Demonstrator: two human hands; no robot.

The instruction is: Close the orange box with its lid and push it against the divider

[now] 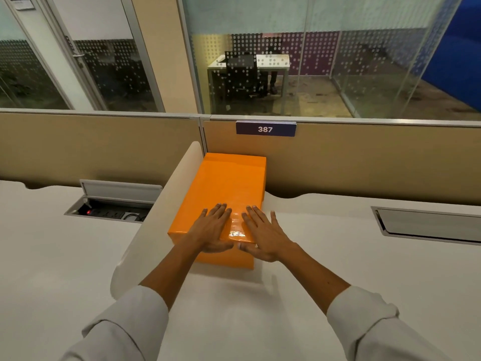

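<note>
My hands: left hand (pixel 212 227) and right hand (pixel 264 234) — spread flat on the lid.
Orange box (pixel 221 201): glossy, rectangular — closed.
White divider (pixel 161 217): rounded, touching its side.

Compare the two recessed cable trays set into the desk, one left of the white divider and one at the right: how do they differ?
The left cable tray has its flap raised, showing a power strip with a red light and cables; the right cable tray shows only a grey flap, no sockets. The left lies beyond the white divider. Both are grey-framed and recessed.

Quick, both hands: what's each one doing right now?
Left hand: open, flat on the orange box lid, gripping nothing.
Right hand: open, flat on the lid's near right corner, gripping nothing.
</note>
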